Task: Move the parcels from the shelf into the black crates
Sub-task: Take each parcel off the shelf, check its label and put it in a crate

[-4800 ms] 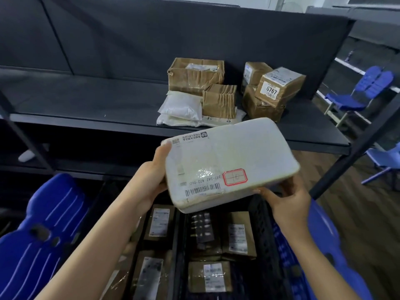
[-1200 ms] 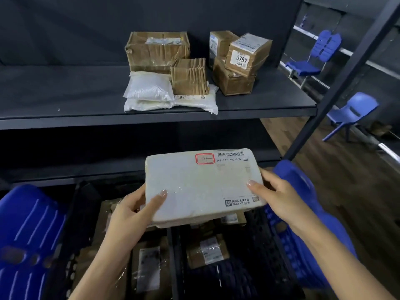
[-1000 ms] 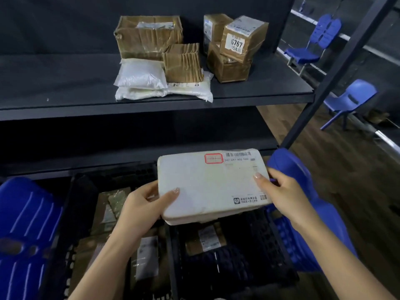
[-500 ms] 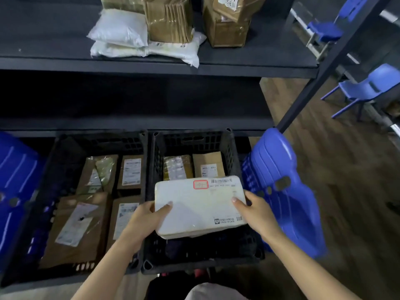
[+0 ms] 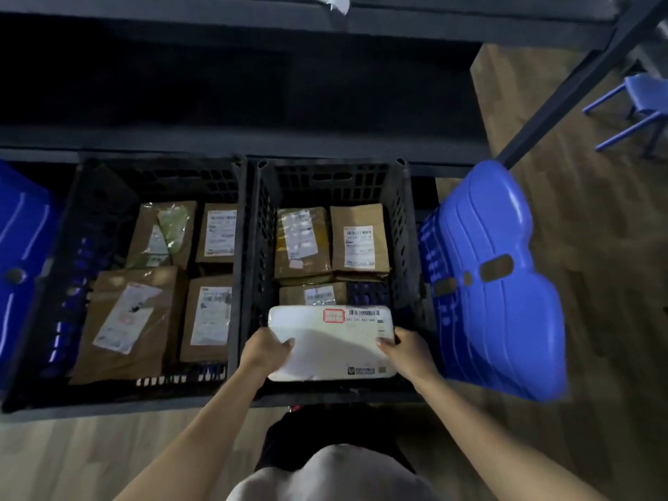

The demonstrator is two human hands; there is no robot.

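Observation:
I hold a flat white parcel [image 5: 332, 343] with a red stamp and a barcode, low inside the near end of the right black crate [image 5: 329, 175]. My left hand [image 5: 265, 350] grips its left edge and my right hand [image 5: 405, 350] grips its right edge. Behind it in that crate lie three brown parcels [image 5: 359, 242]. The left black crate [image 5: 159, 177] beside it holds several brown parcels [image 5: 130, 320]. Only the shelf's front edge [image 5: 470, 21] shows at the top, with a white parcel corner [image 5: 334, 1] hanging over it.
A blue plastic chair [image 5: 491, 280] leans against the right crate, and another blue chair [image 5: 21, 254] stands left of the left crate. A slanted dark shelf post [image 5: 578, 81] rises at the right. Wooden floor lies in front and to the right.
Both hands have lowered the white parcel from chest height down into the right crate. My view has tipped downward, so the parcels on the shelf have left the picture.

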